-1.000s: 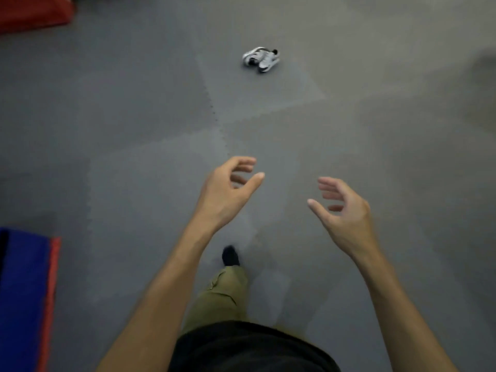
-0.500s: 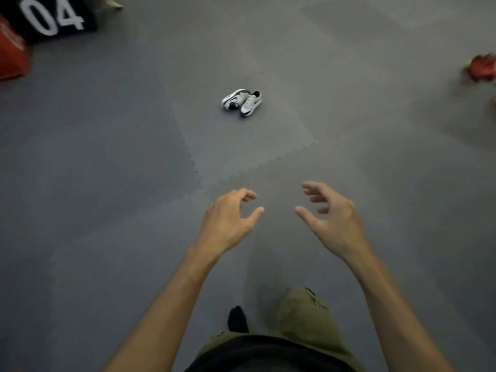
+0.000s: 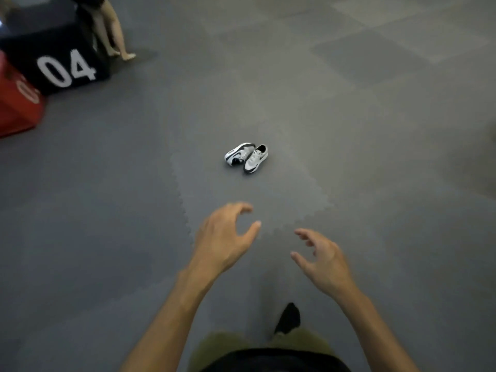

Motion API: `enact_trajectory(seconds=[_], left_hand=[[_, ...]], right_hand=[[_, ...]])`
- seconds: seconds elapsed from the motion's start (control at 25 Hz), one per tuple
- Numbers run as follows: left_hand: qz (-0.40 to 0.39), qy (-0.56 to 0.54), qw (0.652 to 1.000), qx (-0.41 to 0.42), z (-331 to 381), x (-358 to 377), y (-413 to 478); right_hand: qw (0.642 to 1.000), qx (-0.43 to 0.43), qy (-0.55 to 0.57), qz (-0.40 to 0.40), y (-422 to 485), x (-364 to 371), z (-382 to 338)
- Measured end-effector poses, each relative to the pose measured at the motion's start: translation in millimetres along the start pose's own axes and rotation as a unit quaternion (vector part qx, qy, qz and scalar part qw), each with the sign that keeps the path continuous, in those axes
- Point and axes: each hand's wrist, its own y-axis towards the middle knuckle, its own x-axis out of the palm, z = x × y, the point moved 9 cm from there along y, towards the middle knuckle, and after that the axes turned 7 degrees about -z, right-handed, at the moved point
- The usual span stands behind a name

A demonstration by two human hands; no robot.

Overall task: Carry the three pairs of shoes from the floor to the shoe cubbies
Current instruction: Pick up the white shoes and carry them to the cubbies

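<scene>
On the grey mat floor (image 3: 349, 130) ahead lie paired sneakers (image 3: 246, 157) (white, black trim), side by side, touching. Left hand (image 3: 224, 238) and right hand (image 3: 323, 260) hover short, fingers spread, holding nothing.

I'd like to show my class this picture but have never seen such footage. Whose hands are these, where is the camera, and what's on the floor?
No machine here: a person wears a wide-angle camera on the head, looking forward and down. You see their own left hand and right hand stretched out in front, fingers loosely curled, holding nothing. On the grey floor ahead lies one pair of white and black shoes, untouched. At the upper left stand a black box marked 04 and a red box, with another person's bare legs beside them. No cubbies show.
</scene>
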Motion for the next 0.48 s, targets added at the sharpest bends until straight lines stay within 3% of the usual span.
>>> enact_trajectory(seconds=[0.12,0.2,0.48], left_hand=[[0.101,-0.004,0.995,0.007,18.0,-55.0,77.1],[0.122,-0.022,0.992,-0.012,6.3,-67.1,131.0],[0.014,-0.045,0.994,-0.103,-94.2,-32.8,362.4]], right_hand=[[0.997,0.020,-0.017,-0.069,99.4,-4.6,24.1],[0.995,0.016,-0.028,-0.094,167.9,-8.8,28.0],[0.997,-0.010,-0.036,-0.067,412.3,-57.6,-10.0]])
